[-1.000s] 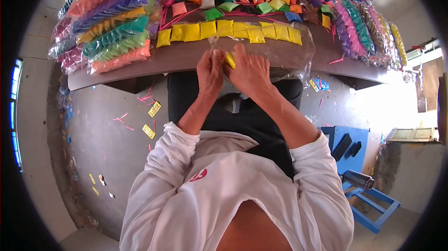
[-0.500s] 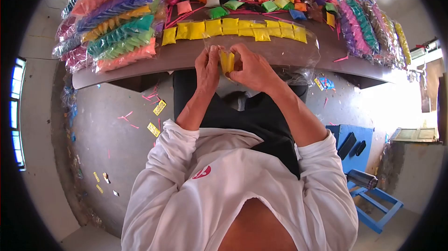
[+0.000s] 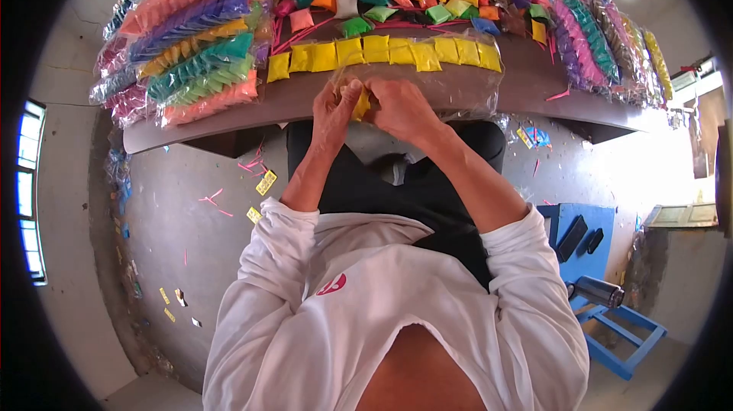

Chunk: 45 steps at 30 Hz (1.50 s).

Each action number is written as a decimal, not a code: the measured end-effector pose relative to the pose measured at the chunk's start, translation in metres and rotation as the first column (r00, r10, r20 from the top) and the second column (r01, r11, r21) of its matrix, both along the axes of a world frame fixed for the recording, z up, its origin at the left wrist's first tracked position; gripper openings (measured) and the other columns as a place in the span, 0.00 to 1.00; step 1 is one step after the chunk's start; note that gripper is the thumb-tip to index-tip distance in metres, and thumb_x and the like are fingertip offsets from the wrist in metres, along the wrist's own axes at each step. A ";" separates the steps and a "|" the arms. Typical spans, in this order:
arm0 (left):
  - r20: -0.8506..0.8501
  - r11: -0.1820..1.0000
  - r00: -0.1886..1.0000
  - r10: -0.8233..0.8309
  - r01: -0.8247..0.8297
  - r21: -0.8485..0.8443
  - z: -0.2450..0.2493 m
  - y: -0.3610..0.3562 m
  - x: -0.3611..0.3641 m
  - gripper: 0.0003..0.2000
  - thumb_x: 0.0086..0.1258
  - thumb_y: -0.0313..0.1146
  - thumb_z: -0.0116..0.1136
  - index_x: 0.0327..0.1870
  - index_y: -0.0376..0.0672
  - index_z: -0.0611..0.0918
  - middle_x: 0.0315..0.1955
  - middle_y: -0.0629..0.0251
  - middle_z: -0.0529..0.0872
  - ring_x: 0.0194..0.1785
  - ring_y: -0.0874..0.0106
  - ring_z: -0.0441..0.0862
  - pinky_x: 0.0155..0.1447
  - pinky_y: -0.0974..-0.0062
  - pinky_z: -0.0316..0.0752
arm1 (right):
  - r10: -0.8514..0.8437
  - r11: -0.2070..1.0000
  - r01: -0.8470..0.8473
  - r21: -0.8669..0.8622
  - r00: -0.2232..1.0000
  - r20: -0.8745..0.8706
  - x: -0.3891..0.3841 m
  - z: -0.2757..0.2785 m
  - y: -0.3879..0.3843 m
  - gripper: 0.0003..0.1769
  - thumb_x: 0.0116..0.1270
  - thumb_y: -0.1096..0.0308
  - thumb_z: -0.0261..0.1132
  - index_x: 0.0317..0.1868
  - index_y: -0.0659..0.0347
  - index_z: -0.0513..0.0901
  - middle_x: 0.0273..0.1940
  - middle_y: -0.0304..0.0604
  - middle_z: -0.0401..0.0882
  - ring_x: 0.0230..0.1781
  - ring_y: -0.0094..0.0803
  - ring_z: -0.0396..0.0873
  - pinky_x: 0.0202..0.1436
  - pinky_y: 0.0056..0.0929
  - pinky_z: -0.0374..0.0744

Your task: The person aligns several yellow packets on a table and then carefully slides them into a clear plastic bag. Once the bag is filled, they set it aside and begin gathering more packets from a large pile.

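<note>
Just in front of the table edge, my left hand [image 3: 334, 111] and my right hand [image 3: 402, 111] meet around a small yellow packet [image 3: 360, 105]. Both hands are closed on it, and the fingers cover part of it. Clear plastic film [image 3: 450, 94] spreads from beside my hands to the right over the table edge. Beyond my fingers lies a row of several yellow packets [image 3: 376, 50], side by side under clear plastic.
Loose packets in many colours [image 3: 439, 14] pile up at the back of the brown table [image 3: 198, 124]. Bagged rows of packets [image 3: 202, 67] are stacked at left, more bagged packets [image 3: 588, 40] at right. Pink strips [image 3: 217, 201] litter the floor. A blue stool [image 3: 622, 334] stands at lower right.
My hands have closed in and shifted slightly left, now covering more of the yellow packet. The yellow row looks more evenly spread, and the clear film has shifted left.
</note>
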<state>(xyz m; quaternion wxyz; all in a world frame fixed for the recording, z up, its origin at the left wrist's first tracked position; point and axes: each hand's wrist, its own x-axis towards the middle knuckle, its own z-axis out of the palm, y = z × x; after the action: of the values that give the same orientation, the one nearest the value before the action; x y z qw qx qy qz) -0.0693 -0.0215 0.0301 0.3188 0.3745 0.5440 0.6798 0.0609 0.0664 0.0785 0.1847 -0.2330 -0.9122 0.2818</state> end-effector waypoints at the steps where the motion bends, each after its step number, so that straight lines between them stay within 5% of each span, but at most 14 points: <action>1: -0.007 1.000 1.000 -0.010 0.010 -0.006 0.003 -0.002 0.001 0.17 0.75 0.45 0.59 0.48 0.38 0.79 0.37 0.72 0.81 0.43 0.81 0.76 0.48 0.82 0.71 | 0.014 1.000 -0.014 0.012 1.000 -0.013 -0.002 -0.006 0.000 0.15 0.54 0.70 0.70 0.41 0.66 0.80 0.37 0.59 0.83 0.39 0.56 0.82 0.44 0.46 0.78; 8: -0.040 0.999 0.999 -0.026 0.025 -0.025 -0.001 0.000 -0.007 0.15 0.75 0.43 0.59 0.45 0.38 0.80 0.35 0.71 0.81 0.39 0.82 0.75 0.45 0.82 0.71 | 0.052 0.999 -0.052 -0.005 0.999 0.011 0.000 0.000 -0.002 0.12 0.58 0.67 0.67 0.40 0.65 0.82 0.36 0.58 0.83 0.39 0.58 0.80 0.43 0.47 0.78; 11: -0.112 1.000 0.993 -0.019 0.019 0.001 -0.015 0.003 -0.013 0.14 0.75 0.42 0.58 0.43 0.38 0.80 0.34 0.72 0.80 0.38 0.82 0.74 0.43 0.82 0.70 | 0.139 0.988 -0.135 0.071 0.989 -0.050 0.031 0.033 -0.002 0.12 0.61 0.68 0.66 0.43 0.65 0.83 0.32 0.53 0.84 0.31 0.48 0.84 0.37 0.40 0.79; 13: -0.113 0.998 0.993 0.016 -0.023 -0.055 -0.013 0.001 -0.010 0.13 0.75 0.42 0.58 0.41 0.38 0.81 0.33 0.74 0.79 0.38 0.83 0.72 0.43 0.82 0.69 | 0.027 0.992 -0.059 -0.112 0.963 -0.268 0.067 0.074 0.000 0.11 0.64 0.70 0.64 0.46 0.64 0.83 0.29 0.43 0.85 0.25 0.29 0.82 0.31 0.30 0.79; 15: -0.131 0.998 0.990 0.051 -0.055 -0.029 -0.011 0.002 -0.006 0.13 0.75 0.41 0.58 0.41 0.38 0.80 0.33 0.75 0.78 0.38 0.84 0.72 0.42 0.82 0.68 | -0.310 0.951 0.292 -0.107 0.875 -0.371 0.095 0.078 0.031 0.11 0.67 0.70 0.63 0.47 0.62 0.84 0.28 0.37 0.84 0.24 0.18 0.78 0.29 0.23 0.77; 17: -0.077 0.999 0.996 0.042 -0.044 -0.025 -0.010 0.002 0.000 0.13 0.75 0.41 0.58 0.42 0.39 0.81 0.33 0.75 0.78 0.38 0.84 0.71 0.42 0.83 0.68 | -0.443 0.872 0.489 -0.018 0.772 -0.456 0.120 0.071 0.090 0.11 0.67 0.66 0.63 0.46 0.59 0.85 0.34 0.49 0.84 0.34 0.36 0.84 0.40 0.34 0.79; 19: -0.052 0.998 0.998 0.043 -0.045 -0.037 -0.012 0.002 -0.001 0.13 0.75 0.41 0.58 0.43 0.39 0.81 0.33 0.76 0.79 0.37 0.85 0.71 0.42 0.83 0.67 | -0.534 0.833 0.552 -0.028 0.792 -0.296 0.137 0.043 0.149 0.13 0.65 0.64 0.66 0.47 0.61 0.85 0.38 0.50 0.85 0.38 0.38 0.85 0.44 0.33 0.80; 22: -0.130 0.997 0.990 0.053 -0.060 -0.055 -0.006 0.002 -0.001 0.13 0.75 0.42 0.59 0.43 0.39 0.82 0.32 0.76 0.78 0.36 0.85 0.70 0.40 0.83 0.66 | -0.457 0.889 0.458 0.018 0.889 -0.044 0.141 0.004 0.196 0.23 0.61 0.57 0.69 0.53 0.60 0.83 0.45 0.50 0.85 0.48 0.41 0.84 0.53 0.36 0.79; 26: -0.088 0.998 0.995 0.048 -0.052 -0.044 -0.008 0.002 -0.001 0.14 0.75 0.42 0.59 0.43 0.39 0.82 0.32 0.76 0.79 0.35 0.85 0.70 0.40 0.83 0.66 | -0.447 0.893 0.411 0.183 0.856 0.260 0.130 -0.031 0.221 0.39 0.54 0.45 0.73 0.63 0.55 0.77 0.57 0.52 0.79 0.64 0.46 0.73 0.66 0.42 0.71; 29: -0.136 0.994 0.988 0.076 -0.086 -0.069 -0.009 0.003 -0.002 0.14 0.75 0.43 0.59 0.44 0.38 0.82 0.32 0.76 0.79 0.35 0.84 0.71 0.40 0.83 0.67 | -0.530 0.845 0.482 0.230 0.811 0.248 0.129 -0.031 0.216 0.41 0.51 0.44 0.74 0.62 0.57 0.77 0.55 0.53 0.80 0.63 0.47 0.73 0.64 0.43 0.72; 35: -0.096 0.995 0.993 0.063 -0.071 -0.077 -0.009 0.003 -0.003 0.15 0.74 0.44 0.60 0.43 0.39 0.82 0.31 0.75 0.78 0.36 0.84 0.72 0.40 0.83 0.67 | -0.559 0.823 0.559 0.103 0.762 0.327 0.142 -0.011 0.208 0.40 0.46 0.44 0.78 0.53 0.63 0.78 0.50 0.52 0.81 0.53 0.46 0.79 0.55 0.40 0.76; 38: -0.088 0.994 0.993 0.076 -0.082 -0.069 -0.004 0.003 0.001 0.15 0.74 0.44 0.60 0.42 0.39 0.81 0.31 0.75 0.78 0.35 0.84 0.72 0.40 0.84 0.67 | -0.478 0.878 0.477 0.037 0.874 0.087 0.158 -0.036 0.229 0.33 0.49 0.48 0.78 0.47 0.65 0.80 0.43 0.49 0.81 0.45 0.38 0.80 0.49 0.34 0.76; 44: -0.095 0.997 0.994 0.061 -0.066 -0.046 -0.005 0.003 0.002 0.14 0.75 0.43 0.59 0.42 0.39 0.81 0.31 0.76 0.78 0.34 0.85 0.72 0.39 0.85 0.67 | -0.308 0.814 0.239 -0.529 0.950 -0.045 0.149 -0.007 0.223 0.25 0.57 0.55 0.75 0.44 0.69 0.83 0.31 0.37 0.80 0.33 0.24 0.74 0.41 0.27 0.74; 45: -0.092 0.996 0.994 0.066 -0.071 -0.049 -0.004 0.003 0.003 0.14 0.75 0.43 0.59 0.42 0.39 0.81 0.31 0.76 0.78 0.34 0.85 0.71 0.39 0.85 0.67 | -0.277 0.840 0.214 -0.498 0.959 -0.055 0.144 -0.005 0.221 0.25 0.57 0.54 0.75 0.45 0.69 0.84 0.32 0.36 0.81 0.33 0.24 0.74 0.41 0.27 0.74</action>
<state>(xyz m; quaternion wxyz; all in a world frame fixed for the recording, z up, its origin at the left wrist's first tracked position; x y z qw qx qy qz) -0.0662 -0.0182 0.0261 0.2800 0.3776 0.5879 0.6583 0.2052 0.2878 0.0737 0.2112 -0.3690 -0.7608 0.4902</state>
